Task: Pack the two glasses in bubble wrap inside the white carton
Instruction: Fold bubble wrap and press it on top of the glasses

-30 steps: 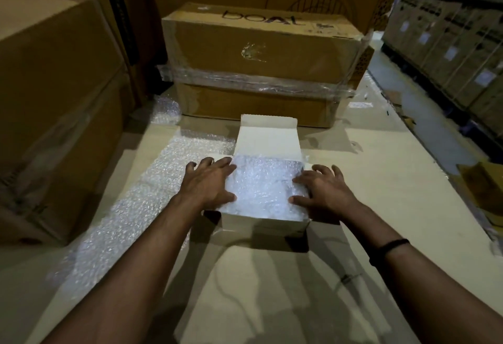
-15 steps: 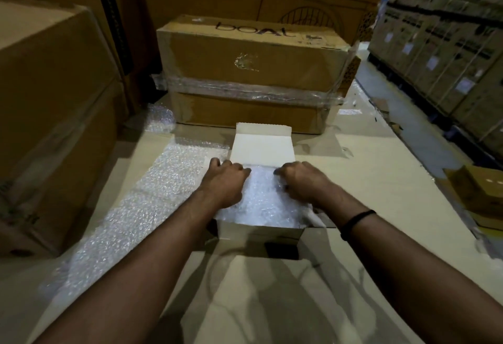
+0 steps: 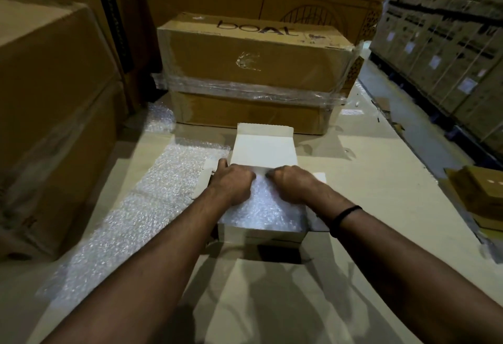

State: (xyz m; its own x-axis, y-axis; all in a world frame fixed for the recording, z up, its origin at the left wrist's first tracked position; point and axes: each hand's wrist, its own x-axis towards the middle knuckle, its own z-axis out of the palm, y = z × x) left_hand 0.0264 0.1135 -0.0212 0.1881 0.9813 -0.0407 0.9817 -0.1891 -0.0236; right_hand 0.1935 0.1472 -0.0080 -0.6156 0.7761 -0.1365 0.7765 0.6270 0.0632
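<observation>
The white carton [image 3: 261, 235] stands open on the cardboard surface in the middle of the head view, its lid [image 3: 262, 150] tilted back. Bubble wrap [image 3: 268, 209] fills the opening to the rim and hides whatever lies under it; no glass shows. My left hand [image 3: 231, 183] and my right hand [image 3: 291, 183] sit side by side at the far edge of the opening, almost touching. Their fingers curl down into the wrap where it meets the lid, and the fingertips are hidden. A black band circles my right wrist.
A loose sheet of bubble wrap [image 3: 130, 221] stretches away to the carton's left. A brown box marked "boat" [image 3: 253, 71] stands just behind the lid. A large brown box [image 3: 54, 98] walls the left side. Small brown boxes [image 3: 479, 194] lie at the right edge.
Both hands have slid from the carton's left and right sides toward each other and to the far edge of the wrap. Their flat fingers have curled down into it.
</observation>
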